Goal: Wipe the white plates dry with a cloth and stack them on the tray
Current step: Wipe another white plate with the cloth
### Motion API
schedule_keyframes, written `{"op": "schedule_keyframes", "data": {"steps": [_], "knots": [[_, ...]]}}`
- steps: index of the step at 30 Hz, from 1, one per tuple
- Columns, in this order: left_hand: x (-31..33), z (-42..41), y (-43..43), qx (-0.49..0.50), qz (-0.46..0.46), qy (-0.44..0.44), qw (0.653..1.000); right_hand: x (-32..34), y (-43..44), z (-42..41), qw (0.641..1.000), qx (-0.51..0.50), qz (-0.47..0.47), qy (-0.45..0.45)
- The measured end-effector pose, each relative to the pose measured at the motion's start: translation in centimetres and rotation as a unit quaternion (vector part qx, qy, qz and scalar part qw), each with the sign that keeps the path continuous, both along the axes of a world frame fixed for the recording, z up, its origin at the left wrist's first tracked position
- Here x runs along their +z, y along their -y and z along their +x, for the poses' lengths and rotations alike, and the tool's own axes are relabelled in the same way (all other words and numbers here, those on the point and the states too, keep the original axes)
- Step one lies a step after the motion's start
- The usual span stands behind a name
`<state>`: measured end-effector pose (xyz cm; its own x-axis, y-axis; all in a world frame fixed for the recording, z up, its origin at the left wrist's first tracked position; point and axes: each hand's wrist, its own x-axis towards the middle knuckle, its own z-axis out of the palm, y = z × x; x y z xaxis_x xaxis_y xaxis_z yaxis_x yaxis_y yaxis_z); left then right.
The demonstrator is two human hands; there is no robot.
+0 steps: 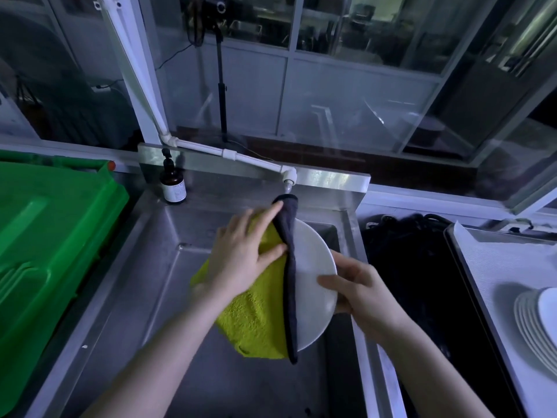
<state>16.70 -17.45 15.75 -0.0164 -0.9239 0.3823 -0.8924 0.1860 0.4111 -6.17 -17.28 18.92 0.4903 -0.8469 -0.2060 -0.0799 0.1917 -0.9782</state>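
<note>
One round plate, nubbly yellow cloth

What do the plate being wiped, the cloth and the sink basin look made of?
The plate: probably glazed ceramic, smooth glossy white; melamine cannot be ruled out. The cloth: looped terry or microfibre, nubby yellow-green face, dark grey backing. The sink: stainless steel by its look, grey with a dull brushed sheen.
</note>
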Motion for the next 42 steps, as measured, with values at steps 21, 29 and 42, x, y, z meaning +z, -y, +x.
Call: {"op": "schedule_keyframes", "data": {"steps": [21,29,42], "knots": [[-0.1,0.1,-2.2,-0.039,0.056,-0.348,0.935,1.3,2.1,1.0,0.923,-0.065,-0.295,-0.239],[0.5,0.3,-2.5,0.022,0.044,-0.427,0.903,1.6,1.6,0.4,0.954,-0.15,-0.207,-0.156],[-1.4,-3.3,-2.7,0.229,0.047,-0.668,0.707,1.0,0.3,3.7,0.922,-0.365,-0.13,-0.008]]}}
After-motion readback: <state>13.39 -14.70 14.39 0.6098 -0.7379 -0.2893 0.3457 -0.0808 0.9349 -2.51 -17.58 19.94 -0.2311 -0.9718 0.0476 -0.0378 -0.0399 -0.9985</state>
